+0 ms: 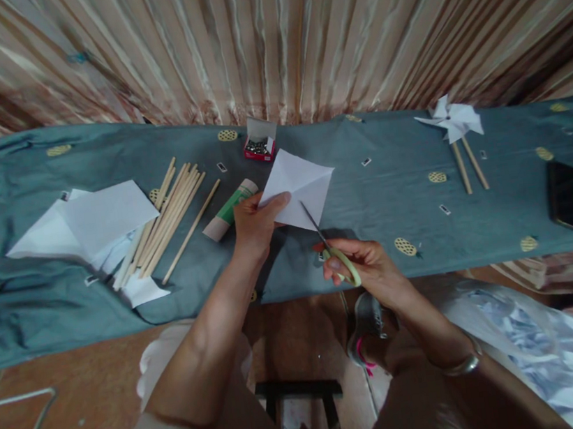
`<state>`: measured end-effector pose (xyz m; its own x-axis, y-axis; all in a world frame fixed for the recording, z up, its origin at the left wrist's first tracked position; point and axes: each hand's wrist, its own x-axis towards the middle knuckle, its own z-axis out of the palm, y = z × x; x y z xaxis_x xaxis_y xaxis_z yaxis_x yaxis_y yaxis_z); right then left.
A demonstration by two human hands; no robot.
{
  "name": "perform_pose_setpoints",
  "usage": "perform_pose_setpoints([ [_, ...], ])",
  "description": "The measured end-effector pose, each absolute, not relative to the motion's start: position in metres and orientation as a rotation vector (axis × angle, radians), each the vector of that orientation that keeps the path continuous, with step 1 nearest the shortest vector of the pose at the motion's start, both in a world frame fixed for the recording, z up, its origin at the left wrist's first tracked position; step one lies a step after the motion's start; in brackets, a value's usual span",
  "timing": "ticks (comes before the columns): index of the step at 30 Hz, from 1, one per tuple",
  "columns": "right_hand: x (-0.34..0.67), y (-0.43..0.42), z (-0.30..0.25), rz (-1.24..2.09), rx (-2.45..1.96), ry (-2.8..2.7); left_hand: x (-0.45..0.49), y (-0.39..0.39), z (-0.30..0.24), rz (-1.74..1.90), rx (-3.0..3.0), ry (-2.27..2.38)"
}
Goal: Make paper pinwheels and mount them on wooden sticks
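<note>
My left hand (259, 225) pinches a creased square of white paper (297, 178) by its left side, the thumb lying on top. In my right hand (361, 261) is a pair of scissors (345, 266) with pale green handles. Their dark blades reach over the lower edge of the paper, close to one corner. Whether the blades are parted is hard to see. Just left of my left hand lies a green and white tube (230, 210), partly behind the fingers.
Wooden sticks (174, 219) and folded white paper sheets (102, 217) lie at the left. A small red box (259, 146) of metal pins stands open at the back. White paper pinwheels (453, 120) on sticks and a black phone (571, 198) rest at the right.
</note>
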<state>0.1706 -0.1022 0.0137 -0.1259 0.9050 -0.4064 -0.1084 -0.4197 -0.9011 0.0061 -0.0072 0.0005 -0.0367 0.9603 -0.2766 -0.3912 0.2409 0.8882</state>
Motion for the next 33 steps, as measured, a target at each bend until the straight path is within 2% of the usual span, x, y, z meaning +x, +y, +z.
perform_pose_setpoints([
  [33,0.169,-0.1001,0.0128,1.628,-1.375,-0.951,0.0088,-0.0092,-0.0022,1.239,0.715,1.106],
])
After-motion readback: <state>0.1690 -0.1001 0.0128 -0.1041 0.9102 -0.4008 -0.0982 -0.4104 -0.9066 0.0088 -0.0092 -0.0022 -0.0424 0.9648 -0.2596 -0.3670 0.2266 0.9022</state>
